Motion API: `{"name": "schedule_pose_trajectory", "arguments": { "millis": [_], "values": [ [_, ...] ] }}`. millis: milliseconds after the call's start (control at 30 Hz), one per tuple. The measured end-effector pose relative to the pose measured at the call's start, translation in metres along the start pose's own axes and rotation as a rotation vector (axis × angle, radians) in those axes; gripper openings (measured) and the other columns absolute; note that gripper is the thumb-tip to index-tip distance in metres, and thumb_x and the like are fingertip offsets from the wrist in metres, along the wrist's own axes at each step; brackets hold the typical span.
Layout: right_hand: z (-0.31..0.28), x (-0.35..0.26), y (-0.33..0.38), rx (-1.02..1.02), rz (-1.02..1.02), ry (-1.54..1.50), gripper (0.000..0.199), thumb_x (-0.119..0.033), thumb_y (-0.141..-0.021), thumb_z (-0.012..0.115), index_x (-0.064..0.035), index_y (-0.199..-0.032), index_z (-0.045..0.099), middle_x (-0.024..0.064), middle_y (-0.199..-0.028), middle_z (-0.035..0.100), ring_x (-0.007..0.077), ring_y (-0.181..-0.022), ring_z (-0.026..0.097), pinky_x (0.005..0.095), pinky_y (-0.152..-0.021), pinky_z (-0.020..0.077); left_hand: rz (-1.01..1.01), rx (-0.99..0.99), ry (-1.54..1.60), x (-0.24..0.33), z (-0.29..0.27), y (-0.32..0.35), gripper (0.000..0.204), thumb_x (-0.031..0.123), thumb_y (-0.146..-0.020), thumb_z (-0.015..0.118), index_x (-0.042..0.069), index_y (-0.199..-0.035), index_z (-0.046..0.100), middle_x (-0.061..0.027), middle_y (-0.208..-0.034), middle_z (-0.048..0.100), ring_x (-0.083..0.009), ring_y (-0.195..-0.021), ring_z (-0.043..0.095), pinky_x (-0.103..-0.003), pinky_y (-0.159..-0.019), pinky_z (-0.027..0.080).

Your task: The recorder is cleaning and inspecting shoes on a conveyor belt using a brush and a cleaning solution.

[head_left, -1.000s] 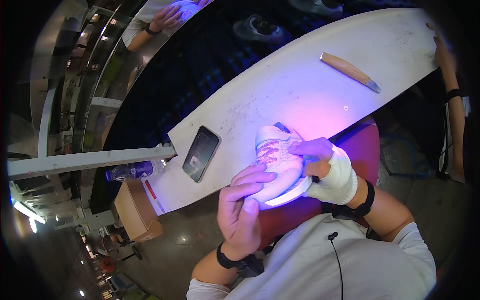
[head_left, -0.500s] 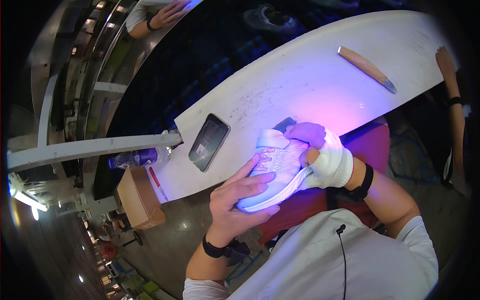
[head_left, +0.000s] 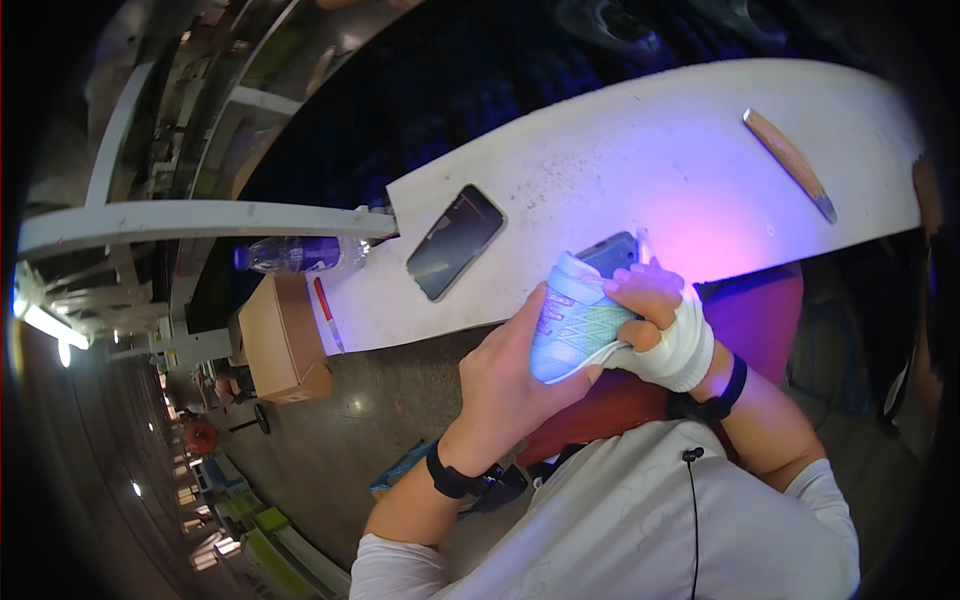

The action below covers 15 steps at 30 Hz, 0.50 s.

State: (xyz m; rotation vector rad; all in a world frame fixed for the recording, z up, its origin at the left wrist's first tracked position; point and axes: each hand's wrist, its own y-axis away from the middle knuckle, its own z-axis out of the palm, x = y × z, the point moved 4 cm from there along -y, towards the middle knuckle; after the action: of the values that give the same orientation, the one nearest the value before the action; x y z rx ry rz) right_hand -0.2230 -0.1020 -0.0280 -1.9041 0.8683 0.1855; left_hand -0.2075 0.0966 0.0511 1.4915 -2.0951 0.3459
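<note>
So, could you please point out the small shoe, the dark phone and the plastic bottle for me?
small shoe (head_left: 578,320), head view, on its patterned side panel.
dark phone (head_left: 455,241), head view, on the middle of its screen.
plastic bottle (head_left: 297,254), head view, on its labelled body.

Shoe (head_left: 578,325): white upper with pale green-blue criss-cross patterning, lit violet. Surface (head_left: 640,170): white, finely speckled, with a purple glow at centre. Phone (head_left: 455,241): glossy black. Right hand (head_left: 660,320): wrapped in white bandage, black band at the wrist. Tool (head_left: 790,163): tan wooden handle, grey tip. Bottle (head_left: 295,254): clear with purple label. Box (head_left: 280,340): brown cardboard.
</note>
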Motion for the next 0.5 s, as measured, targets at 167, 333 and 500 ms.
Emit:
{"name": "schedule_pose_trajectory", "arguments": {
  "millis": [167,333,500],
  "values": [
    [-0.024,0.005,0.029,0.129,0.436,-0.15,0.053,-0.025,-0.072,0.098,-0.0111,-0.104,0.059,0.0209,-0.14,0.062,0.0427,-0.123,0.066,0.0555,-0.105,0.0537,0.197,-0.245,0.236,0.015,-0.036,-0.017,0.085,0.034,-0.077,0.093,0.004,-0.148,0.058,-0.023,-0.138,0.068,-0.0368,-0.123,0.07,-0.042,-0.101,0.057],
    [-0.102,-0.024,-0.013,0.199,0.248,-0.216,0.084,-0.043,-0.072,0.098,-0.0148,-0.14,0.058,0.0214,-0.135,0.065,0.0404,-0.126,0.066,0.0617,-0.112,0.0492,0.591,0.059,0.337,0.067,0.016,-0.02,0.07,0.008,-0.084,0.082,0.003,-0.149,0.055,-0.0221,-0.148,0.061,-0.0421,-0.13,0.064,-0.047,-0.104,0.056],
    [-0.129,-0.034,-0.02,0.023,0.323,-0.167,0.075,-0.046,-0.069,0.096,-0.0075,-0.126,0.066,0.0143,-0.113,0.077,0.0368,-0.11,0.075,0.0573,-0.112,0.0515,0.528,0.238,0.443,0.049,0.098,-0.006,0.069,0.003,-0.081,0.083,0.002,-0.145,0.057,-0.0219,-0.148,0.059,-0.041,-0.127,0.063,-0.048,-0.099,0.056]
  ]
}}
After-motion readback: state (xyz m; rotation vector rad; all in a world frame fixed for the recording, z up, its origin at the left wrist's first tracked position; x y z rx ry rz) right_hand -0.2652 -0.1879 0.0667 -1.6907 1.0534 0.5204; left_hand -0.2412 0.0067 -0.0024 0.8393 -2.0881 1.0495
